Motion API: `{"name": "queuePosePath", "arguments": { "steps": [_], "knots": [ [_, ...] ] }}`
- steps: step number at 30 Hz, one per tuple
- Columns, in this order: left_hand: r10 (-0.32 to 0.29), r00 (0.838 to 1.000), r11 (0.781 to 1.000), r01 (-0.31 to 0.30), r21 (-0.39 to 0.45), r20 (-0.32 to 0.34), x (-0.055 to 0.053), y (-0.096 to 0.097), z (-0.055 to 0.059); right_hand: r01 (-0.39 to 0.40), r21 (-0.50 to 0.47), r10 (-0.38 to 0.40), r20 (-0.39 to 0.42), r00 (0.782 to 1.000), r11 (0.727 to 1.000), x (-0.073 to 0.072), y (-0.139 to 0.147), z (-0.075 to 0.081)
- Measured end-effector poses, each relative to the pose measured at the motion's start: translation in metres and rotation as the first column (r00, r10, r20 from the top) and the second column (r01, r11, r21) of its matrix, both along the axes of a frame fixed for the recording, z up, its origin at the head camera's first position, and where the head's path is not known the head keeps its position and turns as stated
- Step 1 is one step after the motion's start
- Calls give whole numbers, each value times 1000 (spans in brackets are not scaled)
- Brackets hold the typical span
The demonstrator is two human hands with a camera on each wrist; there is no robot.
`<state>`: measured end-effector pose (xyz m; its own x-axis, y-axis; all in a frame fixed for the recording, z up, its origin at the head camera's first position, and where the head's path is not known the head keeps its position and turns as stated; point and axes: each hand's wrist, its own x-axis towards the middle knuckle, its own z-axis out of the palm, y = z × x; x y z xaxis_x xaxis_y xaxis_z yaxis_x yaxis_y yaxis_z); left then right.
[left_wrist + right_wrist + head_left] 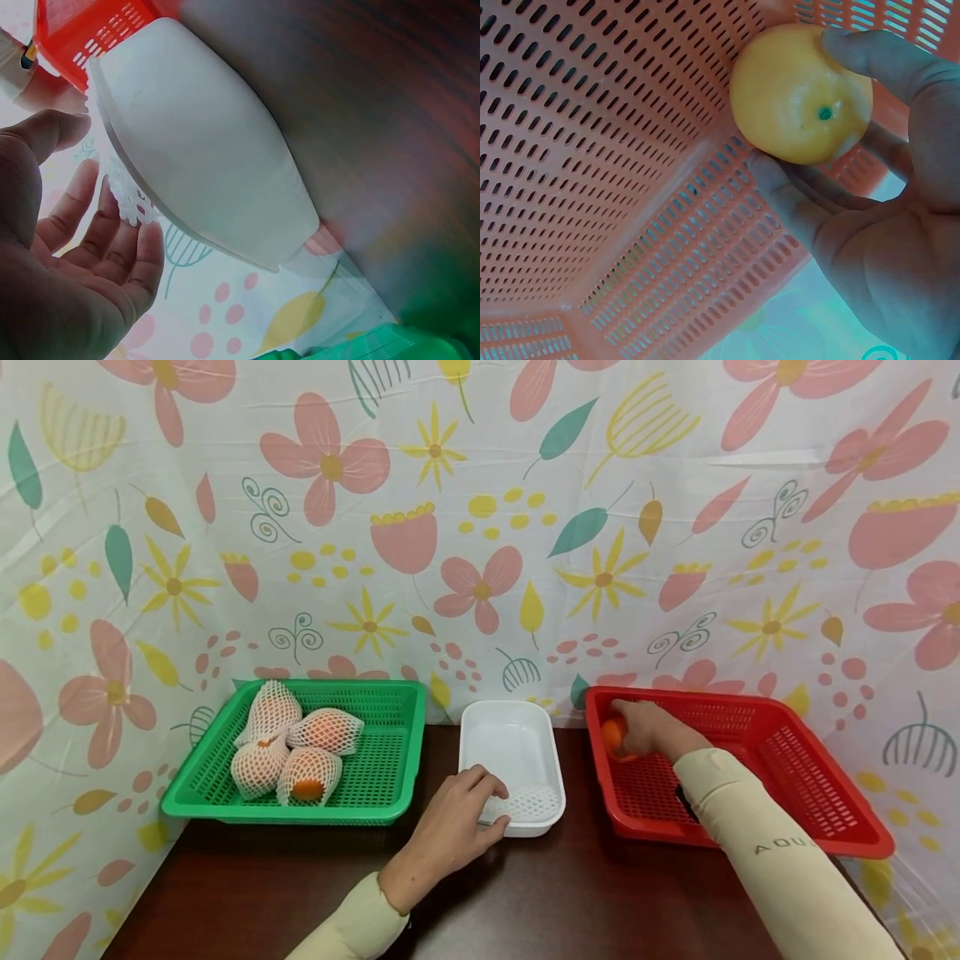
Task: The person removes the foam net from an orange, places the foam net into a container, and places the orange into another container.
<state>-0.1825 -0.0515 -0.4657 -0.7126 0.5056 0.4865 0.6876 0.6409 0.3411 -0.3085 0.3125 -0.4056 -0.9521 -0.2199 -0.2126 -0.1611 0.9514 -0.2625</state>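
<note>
My right hand (637, 727) reaches into the left end of the red basket (720, 835) and grips an orange (795, 97) between thumb and fingers. In the right wrist view the orange's green stem end shows, close to the perforated basket wall. My left hand (457, 818) is at the near left rim of a white tray (510, 735), fingers loosely bent and thumb apart from them. A white foam net sleeve (528, 804) lies in the tray's near end; in the left wrist view its lacy edge (133, 201) shows beside my fingertips.
On the left, a green basket (382, 810) holds several fruits in foam nets (311, 772), grouped toward its left side. The baskets and tray stand on a dark wooden table (525, 893). A flower-patterned cloth (480, 527) hangs behind and at the sides.
</note>
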Motion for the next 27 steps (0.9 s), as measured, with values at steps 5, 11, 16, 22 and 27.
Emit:
{"name": "queuePosePath", "arguments": {
  "steps": [5,11,16,22,27],
  "knots": [
    [-4,1000,1000,4,8,-6,1,-1,1,5,-13,-5,5,1000,1000,3,1,5],
    [-3,1000,1000,4,8,-16,0,-1,3,-1,-34,1,-2,1000,999,5,1,10],
    [-6,1000,1000,6,13,-19,0,-2,3,-10,-41,9,-13,1000,999,9,2,14],
    [-4,1000,1000,5,12,-22,1,-3,4,3,-23,-3,-27,1000,1000,17,-1,24],
    [-5,1000,1000,5,10,-28,1,-2,6,37,-68,-39,-39,998,997,22,0,33]
  ]
}}
